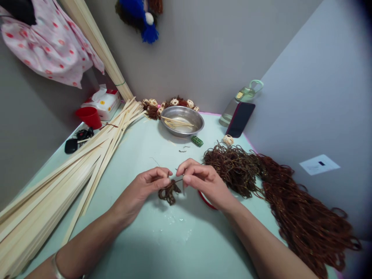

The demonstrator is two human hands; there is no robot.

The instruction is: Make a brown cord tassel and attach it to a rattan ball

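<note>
My left hand (pixel 149 184) pinches the top of a small looped bundle of brown cord (pixel 169 191) that hangs just above the pale green table (pixel 162 240). My right hand (pixel 200 179) is closed in a pinch on a thin strand of the same cord, level with the bundle's top. The two hands nearly touch over the middle of the table. A red ring-shaped thing (pixel 205 201) lies partly hidden under my right hand.
A big heap of brown cord (pixel 290 209) spreads to the right. Long bamboo strips (pixel 72 170) lie on the left. At the back stand a metal bowl (pixel 182 120), a green lighter (pixel 197 141), woven balls (pixel 174 102), a phone (pixel 240 119), a water bottle (pixel 247 94), a red cup (pixel 88 116) and a tissue box (pixel 103 102).
</note>
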